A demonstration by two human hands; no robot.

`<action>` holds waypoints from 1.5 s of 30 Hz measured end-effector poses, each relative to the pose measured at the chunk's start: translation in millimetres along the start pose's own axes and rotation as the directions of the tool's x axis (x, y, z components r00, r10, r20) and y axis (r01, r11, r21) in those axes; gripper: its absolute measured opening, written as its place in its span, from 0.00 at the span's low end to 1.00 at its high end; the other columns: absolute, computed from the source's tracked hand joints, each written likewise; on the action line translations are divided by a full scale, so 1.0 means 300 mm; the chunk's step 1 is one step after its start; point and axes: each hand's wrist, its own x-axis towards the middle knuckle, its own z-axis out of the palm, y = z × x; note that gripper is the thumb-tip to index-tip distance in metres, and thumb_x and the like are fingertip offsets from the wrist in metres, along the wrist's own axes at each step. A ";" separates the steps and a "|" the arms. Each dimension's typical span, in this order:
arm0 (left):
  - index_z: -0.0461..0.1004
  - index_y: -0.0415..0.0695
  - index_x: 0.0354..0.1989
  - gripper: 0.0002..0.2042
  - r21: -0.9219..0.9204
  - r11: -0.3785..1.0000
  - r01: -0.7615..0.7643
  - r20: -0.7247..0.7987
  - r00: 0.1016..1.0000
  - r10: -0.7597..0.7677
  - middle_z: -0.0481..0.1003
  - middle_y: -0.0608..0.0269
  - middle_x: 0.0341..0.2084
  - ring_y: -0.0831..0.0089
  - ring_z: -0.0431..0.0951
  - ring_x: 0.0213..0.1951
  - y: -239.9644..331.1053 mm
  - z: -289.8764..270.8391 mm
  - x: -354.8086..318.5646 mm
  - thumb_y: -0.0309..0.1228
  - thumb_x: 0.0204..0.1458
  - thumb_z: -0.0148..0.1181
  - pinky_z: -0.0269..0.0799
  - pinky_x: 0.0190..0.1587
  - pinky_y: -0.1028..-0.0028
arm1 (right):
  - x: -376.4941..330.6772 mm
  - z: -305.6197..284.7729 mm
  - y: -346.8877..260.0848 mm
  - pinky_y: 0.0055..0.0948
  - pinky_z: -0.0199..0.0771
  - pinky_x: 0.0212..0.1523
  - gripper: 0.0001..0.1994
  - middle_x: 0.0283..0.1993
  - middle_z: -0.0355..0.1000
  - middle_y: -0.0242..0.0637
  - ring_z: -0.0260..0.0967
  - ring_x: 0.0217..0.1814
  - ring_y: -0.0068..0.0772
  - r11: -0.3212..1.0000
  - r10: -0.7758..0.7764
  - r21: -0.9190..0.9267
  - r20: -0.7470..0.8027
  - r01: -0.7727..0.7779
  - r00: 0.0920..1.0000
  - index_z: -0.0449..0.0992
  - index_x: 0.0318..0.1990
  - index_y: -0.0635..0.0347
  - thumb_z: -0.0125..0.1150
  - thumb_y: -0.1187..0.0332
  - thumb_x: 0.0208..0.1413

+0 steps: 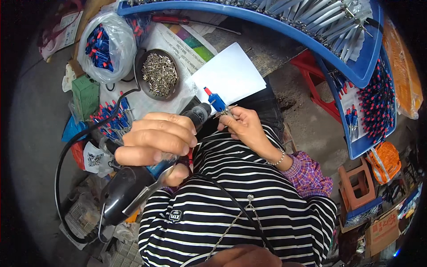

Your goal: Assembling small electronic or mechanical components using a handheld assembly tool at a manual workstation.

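Note:
My left hand (155, 140) is wrapped round a corded black electric screwdriver (126, 189). Its chuck end points up and to the right, at a small blue plastic piece with a red tip (216, 101). My right hand (244, 127) pinches that piece by the thin metal parts at its lower end, between thumb and fingers. The screwdriver's tip is close beside the blue piece; whether they touch I cannot tell. Beyond my hands lies a sheet of white paper (231, 73). A dark round bowl (160, 96) holds many small silver metal pieces (158, 73).
More blue-and-red pieces lie left of the bowl (111, 118) and in a clear plastic bag (82, 62). A blue tray (267, 24) of metal parts crosses the far side. Another blue tray (371, 144) stands right, above a red stool (318, 84). The screwdriver's black cable (58, 187) loops left.

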 end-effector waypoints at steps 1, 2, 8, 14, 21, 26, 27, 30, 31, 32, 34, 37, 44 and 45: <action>0.54 0.43 0.34 0.21 -0.003 1.000 0.001 0.008 1.000 -0.001 0.71 0.54 0.21 0.64 0.75 0.18 0.002 -0.002 0.006 0.32 0.46 0.65 0.74 0.18 0.68 | -0.001 0.001 0.001 0.14 0.51 0.14 0.08 0.23 0.73 0.30 0.55 0.15 0.09 1.000 -0.011 -0.003 0.005 0.011 1.000 0.75 0.29 0.67 0.56 0.70 0.55; 0.54 0.43 0.34 0.21 -0.004 1.000 0.004 0.008 1.000 -0.004 0.71 0.54 0.21 0.64 0.75 0.18 0.000 -0.005 0.009 0.32 0.46 0.65 0.74 0.18 0.68 | -0.001 0.002 0.000 0.14 0.51 0.14 0.08 0.23 0.73 0.30 0.55 0.15 0.09 1.000 -0.009 -0.001 0.005 0.009 1.000 0.75 0.29 0.67 0.56 0.70 0.55; 0.55 0.42 0.34 0.19 0.017 0.996 0.083 0.212 0.974 -0.084 0.72 0.52 0.21 0.64 0.75 0.17 0.000 0.040 0.063 0.26 0.44 0.64 0.74 0.19 0.69 | 0.003 0.006 0.012 0.14 0.52 0.14 0.08 0.22 0.73 0.30 0.55 0.15 0.09 1.000 0.002 -0.006 -0.007 -0.002 1.000 0.76 0.29 0.67 0.56 0.71 0.54; 0.61 0.38 0.31 0.19 0.013 0.995 0.101 0.069 0.992 -0.102 0.72 0.52 0.19 0.63 0.74 0.17 -0.002 0.087 0.077 0.19 0.36 0.67 0.74 0.21 0.65 | -0.003 -0.003 0.007 0.11 0.50 0.14 0.06 0.24 0.72 0.30 0.53 0.15 0.09 0.998 -0.010 -0.063 0.001 0.010 1.000 0.72 0.34 0.65 0.54 0.71 0.57; 0.57 0.42 0.35 0.16 0.116 0.986 0.118 0.081 0.989 -0.127 0.69 0.58 0.18 0.66 0.72 0.17 0.006 0.070 0.048 0.29 0.46 0.61 0.72 0.21 0.66 | 0.023 0.013 0.052 0.16 0.61 0.19 0.06 0.23 0.75 0.31 0.64 0.19 0.14 0.938 -0.290 -0.212 -0.040 0.275 0.956 0.77 0.29 0.64 0.56 0.71 0.53; 0.56 0.42 0.35 0.17 0.106 0.991 0.087 -0.029 0.996 -0.084 0.67 0.59 0.17 0.67 0.68 0.16 -0.006 0.106 0.004 0.30 0.45 0.61 0.66 0.19 0.68 | 0.000 0.017 -0.006 0.17 0.57 0.14 0.07 0.20 0.74 0.29 0.61 0.15 0.12 0.960 -0.219 -0.192 -0.056 0.205 0.974 0.77 0.28 0.64 0.57 0.70 0.51; 0.56 0.43 0.35 0.17 0.093 0.991 0.100 -0.071 0.993 -0.093 0.66 0.59 0.17 0.67 0.67 0.16 -0.008 0.107 0.001 0.30 0.46 0.62 0.65 0.19 0.69 | 0.000 0.018 -0.004 0.16 0.57 0.14 0.07 0.20 0.74 0.28 0.60 0.15 0.12 0.965 -0.203 -0.181 -0.066 0.188 0.977 0.77 0.28 0.64 0.57 0.69 0.51; 0.55 0.43 0.35 0.17 0.055 0.991 0.121 -0.153 0.982 -0.111 0.65 0.57 0.17 0.65 0.67 0.18 0.000 0.112 -0.020 0.29 0.47 0.62 0.64 0.20 0.68 | 0.003 0.018 -0.005 0.16 0.59 0.14 0.07 0.21 0.74 0.29 0.60 0.14 0.12 0.970 -0.184 -0.175 -0.068 0.170 0.981 0.76 0.29 0.64 0.57 0.69 0.52; 0.56 0.43 0.36 0.17 0.044 0.992 0.123 -0.137 0.984 -0.116 0.64 0.57 0.18 0.65 0.67 0.19 0.002 0.105 -0.028 0.29 0.47 0.62 0.64 0.21 0.67 | 0.004 0.018 -0.006 0.16 0.60 0.14 0.07 0.21 0.74 0.29 0.59 0.14 0.12 0.972 -0.171 -0.172 -0.058 0.159 0.984 0.75 0.29 0.64 0.57 0.69 0.53; 0.56 0.43 0.37 0.17 0.032 0.992 0.124 -0.122 0.985 -0.120 0.64 0.56 0.18 0.65 0.67 0.20 0.005 0.098 -0.029 0.28 0.48 0.62 0.63 0.22 0.66 | 0.002 0.017 -0.006 0.16 0.60 0.14 0.07 0.21 0.74 0.29 0.59 0.14 0.12 0.969 -0.182 -0.181 -0.054 0.170 0.982 0.75 0.29 0.64 0.57 0.69 0.53; 0.57 0.43 0.38 0.19 0.065 0.994 0.089 -0.079 0.993 -0.084 0.66 0.57 0.18 0.65 0.68 0.18 0.007 0.087 -0.014 0.31 0.46 0.64 0.65 0.20 0.67 | -0.001 0.011 -0.003 0.15 0.62 0.14 0.07 0.22 0.73 0.31 0.60 0.15 0.13 0.981 -0.154 -0.126 -0.044 0.147 0.987 0.74 0.30 0.64 0.56 0.68 0.54; 0.57 0.44 0.39 0.21 0.038 0.999 0.027 -0.140 0.990 -0.022 0.68 0.58 0.19 0.66 0.69 0.18 0.014 0.054 -0.056 0.35 0.45 0.65 0.66 0.19 0.67 | -0.019 0.005 -0.015 0.16 0.63 0.14 0.08 0.23 0.73 0.32 0.61 0.15 0.13 0.980 -0.161 -0.125 -0.032 0.156 0.986 0.74 0.30 0.65 0.56 0.68 0.54; 0.56 0.44 0.40 0.17 -0.068 0.995 -0.076 -0.367 0.929 0.046 0.64 0.60 0.21 0.68 0.67 0.21 0.167 -0.067 -0.117 0.34 0.45 0.55 0.63 0.26 0.65 | -0.165 -0.044 -0.158 0.23 0.72 0.29 0.09 0.35 0.71 0.37 0.70 0.27 0.23 0.785 -0.528 -0.336 0.076 0.521 0.846 0.74 0.36 0.70 0.53 0.70 0.55; 0.56 0.44 0.40 0.18 -0.031 0.999 -0.036 -0.349 0.937 0.022 0.64 0.59 0.21 0.67 0.67 0.21 0.153 -0.069 -0.119 0.34 0.46 0.56 0.62 0.26 0.65 | -0.195 -0.080 -0.186 0.22 0.72 0.32 0.08 0.36 0.70 0.38 0.71 0.29 0.23 0.755 -0.563 -0.372 0.054 0.540 0.825 0.74 0.36 0.71 0.54 0.72 0.55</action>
